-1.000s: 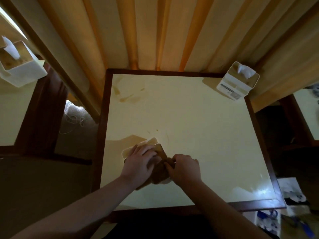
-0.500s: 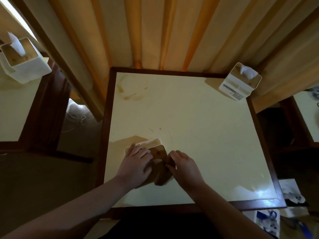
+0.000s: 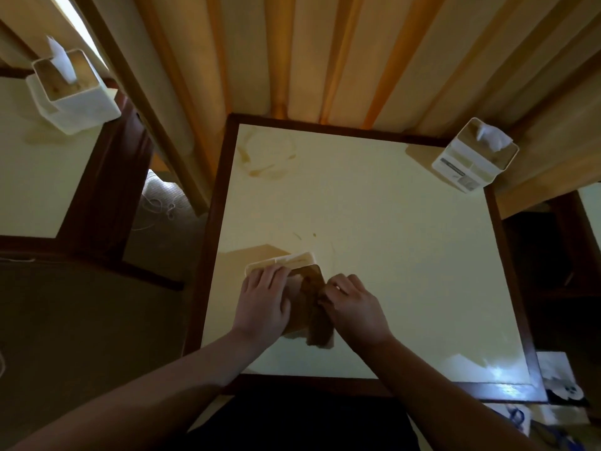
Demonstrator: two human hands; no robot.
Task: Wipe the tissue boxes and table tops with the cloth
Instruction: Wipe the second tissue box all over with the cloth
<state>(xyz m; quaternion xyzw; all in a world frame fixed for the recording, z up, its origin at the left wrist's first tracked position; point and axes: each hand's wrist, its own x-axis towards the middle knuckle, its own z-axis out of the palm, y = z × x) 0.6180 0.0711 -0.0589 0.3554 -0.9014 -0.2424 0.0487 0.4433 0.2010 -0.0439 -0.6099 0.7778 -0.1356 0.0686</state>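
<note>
A white tissue box (image 3: 286, 260) with a brown top stands near the front left of the cream table top (image 3: 390, 255). My left hand (image 3: 263, 304) rests flat over the box, fingers stretched across its top. My right hand (image 3: 353, 307) grips a brown cloth (image 3: 317, 317) bunched against the box's right side and top. Much of the box is hidden under both hands and the cloth. A second white tissue box (image 3: 474, 157) with a tissue sticking out stands at the table's far right corner.
Brownish ring stains (image 3: 266, 157) mark the table's far left area. A neighbouring table (image 3: 39, 177) on the left carries a third tissue box (image 3: 71, 92). Wooden wall panels rise behind. Papers and small items (image 3: 559, 388) lie on the floor at the right.
My right hand has dragged the cloth a little along the box's right side, uncovering more of the brown top. My left hand stays on the box.
</note>
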